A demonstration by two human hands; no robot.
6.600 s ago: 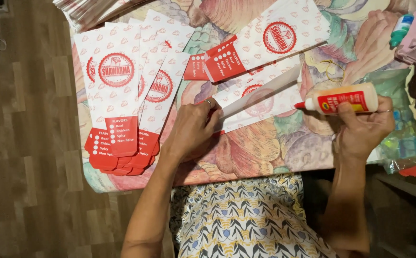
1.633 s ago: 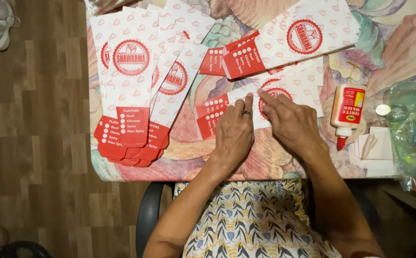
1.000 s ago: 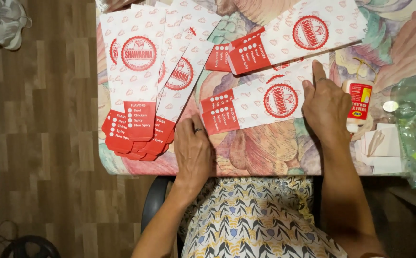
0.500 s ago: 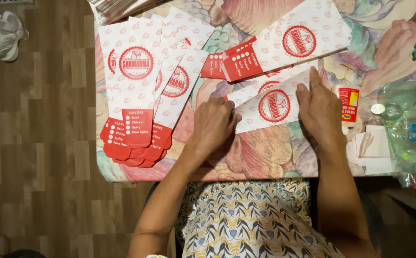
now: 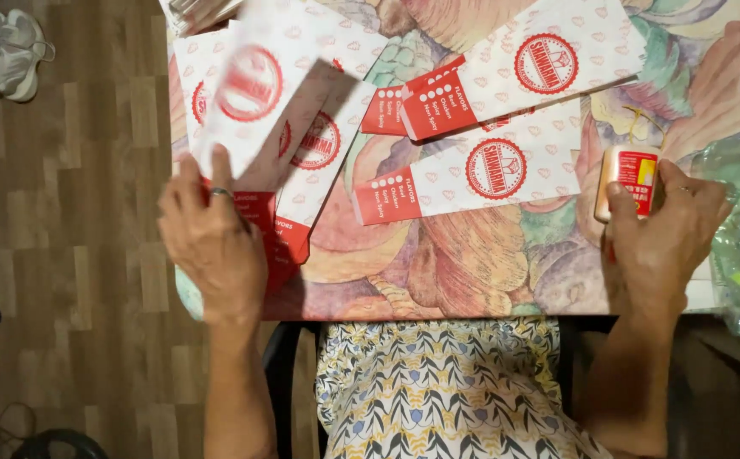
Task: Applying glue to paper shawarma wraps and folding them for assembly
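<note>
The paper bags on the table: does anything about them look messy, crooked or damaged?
Nothing looks torn or spilled. The finished bags lie loosely at different angles, overlapping rather than stacked square. The left hand lifts one paper bag, blurred, off the fanned pile at the table's left edge. The right hand grips an upright glue bottle.

A white paper bag (image 5: 255,98) with a red round emblem and a red end is held up at the left, above a pile of like bags (image 5: 323,144). One bag (image 5: 472,174) is laid flat mid-surface, two more (image 5: 514,72) farther off, overlapped. At the right, a small glue bottle (image 5: 629,174) with a red and yellow label is gripped.
</note>
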